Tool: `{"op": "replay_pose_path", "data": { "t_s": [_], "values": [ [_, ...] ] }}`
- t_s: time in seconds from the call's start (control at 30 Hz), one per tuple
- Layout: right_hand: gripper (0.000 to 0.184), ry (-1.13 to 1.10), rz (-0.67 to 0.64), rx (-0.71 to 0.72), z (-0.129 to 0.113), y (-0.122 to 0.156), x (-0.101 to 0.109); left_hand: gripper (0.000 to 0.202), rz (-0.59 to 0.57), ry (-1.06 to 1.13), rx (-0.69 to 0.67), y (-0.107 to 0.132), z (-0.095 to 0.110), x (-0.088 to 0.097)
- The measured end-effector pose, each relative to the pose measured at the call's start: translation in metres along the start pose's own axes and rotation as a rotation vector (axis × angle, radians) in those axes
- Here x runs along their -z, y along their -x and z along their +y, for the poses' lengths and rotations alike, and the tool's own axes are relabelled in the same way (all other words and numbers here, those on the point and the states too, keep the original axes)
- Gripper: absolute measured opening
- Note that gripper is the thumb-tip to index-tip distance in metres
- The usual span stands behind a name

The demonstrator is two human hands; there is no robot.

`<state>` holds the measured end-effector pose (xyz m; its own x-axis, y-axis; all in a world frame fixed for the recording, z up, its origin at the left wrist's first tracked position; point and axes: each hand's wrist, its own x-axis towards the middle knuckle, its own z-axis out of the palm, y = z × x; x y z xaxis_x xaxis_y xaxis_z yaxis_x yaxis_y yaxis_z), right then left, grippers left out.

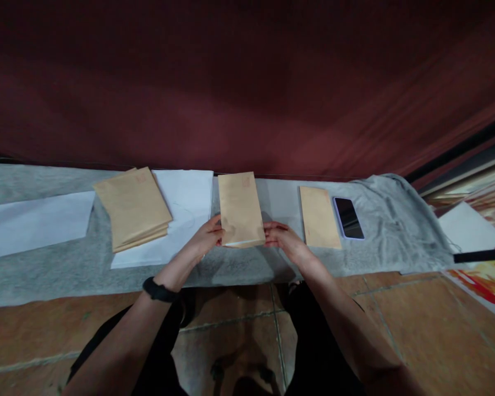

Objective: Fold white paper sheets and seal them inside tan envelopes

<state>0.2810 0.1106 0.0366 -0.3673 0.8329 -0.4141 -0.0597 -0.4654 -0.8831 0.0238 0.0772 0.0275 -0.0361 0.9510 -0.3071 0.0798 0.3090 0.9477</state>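
A tan paper envelope [241, 208] lies in the middle of a grey cloth [45, 264] spread on the floor. My left hand [208, 237] pinches its lower left corner and my right hand [281, 236] grips its lower right corner. A white edge shows at the envelope's near end. A black band sits on my left wrist.
A stack of tan envelopes [132, 208] rests on white paper [185, 209] to the left, with another white sheet [33, 223] farther left. To the right lie a single tan envelope [318, 217] and a dark phone [348, 218]. Brown floor tiles [416, 324] are nearer me; a dark red curtain hangs behind.
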Motion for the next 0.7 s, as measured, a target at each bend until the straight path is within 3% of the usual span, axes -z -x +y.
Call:
{"op": "replay_pose_path", "data": {
  "t_s": [0.17,0.3,0.47,0.7],
  "values": [
    [0.027,0.191,0.016,-0.006,0.009,-0.008,-0.001,0.054,0.118,-0.451,-0.163,-0.006,-0.013,0.001],
    [0.026,0.451,0.093,0.019,0.022,-0.018,-0.006,0.057,0.176,-0.78,-0.278,0.006,-0.008,-0.005],
    [0.042,0.676,0.096,0.063,0.022,-0.018,-0.007,0.056,-0.006,-0.856,-0.537,0.023,-0.007,-0.005],
    [0.059,1.093,0.222,0.275,0.02,-0.005,-0.018,0.05,-0.12,-0.92,-0.556,0.024,-0.015,0.007]
  ]
}}
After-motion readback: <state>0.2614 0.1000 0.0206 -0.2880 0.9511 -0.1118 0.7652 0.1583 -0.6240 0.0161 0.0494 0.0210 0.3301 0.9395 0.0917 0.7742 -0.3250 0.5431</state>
